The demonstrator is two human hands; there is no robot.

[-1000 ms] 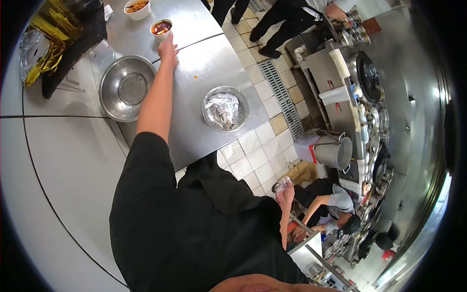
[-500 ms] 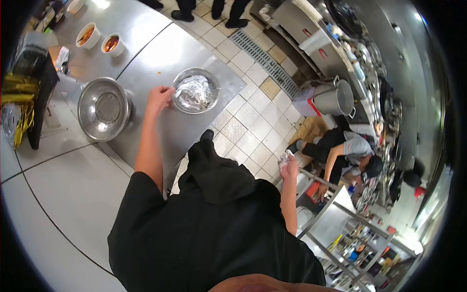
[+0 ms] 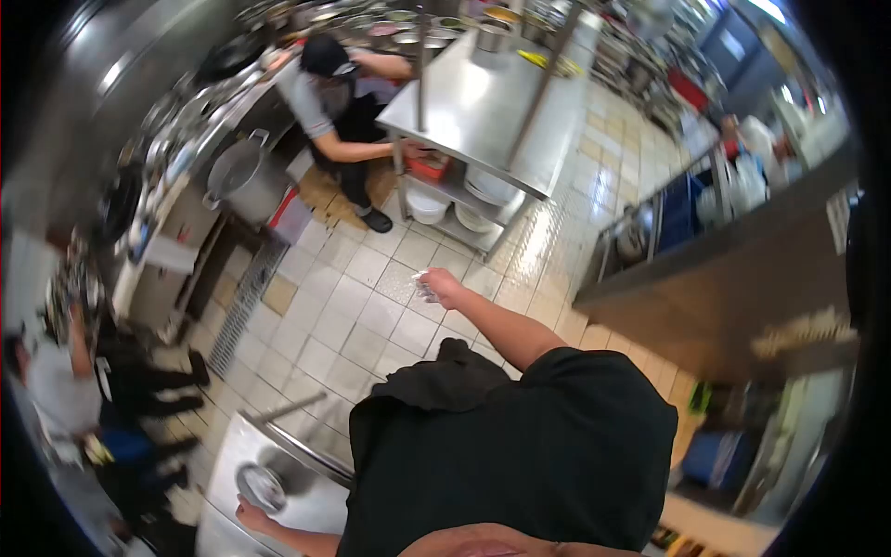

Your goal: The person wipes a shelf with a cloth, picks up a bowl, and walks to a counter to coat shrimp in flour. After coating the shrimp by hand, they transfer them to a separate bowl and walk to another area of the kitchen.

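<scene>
My left hand (image 3: 251, 513) is closed at the rim of a round metal bowl (image 3: 249, 483), which is on the corner of a steel table (image 3: 215, 473). Silvery crumpled foil (image 3: 270, 489) fills much of the bowl. Stretched out in front of me over the tiled floor, my right hand (image 3: 445, 290) is closed around a small wad of crumpled foil (image 3: 426, 290). Part of that wad is hidden by my fingers.
A crouching person (image 3: 339, 121) reaches toward a red container (image 3: 428, 165) on the lower shelf of a steel worktable (image 3: 455, 88). A large stockpot (image 3: 243, 181) stands nearby. Other people (image 3: 65, 399) stand at the left. A floor drain (image 3: 246, 306) crosses the tiles.
My view has turned right, away from the table, so the bowl now appears at the lower left. The left hand stays at its rim; the right still grips the foil, arm extended forward.
</scene>
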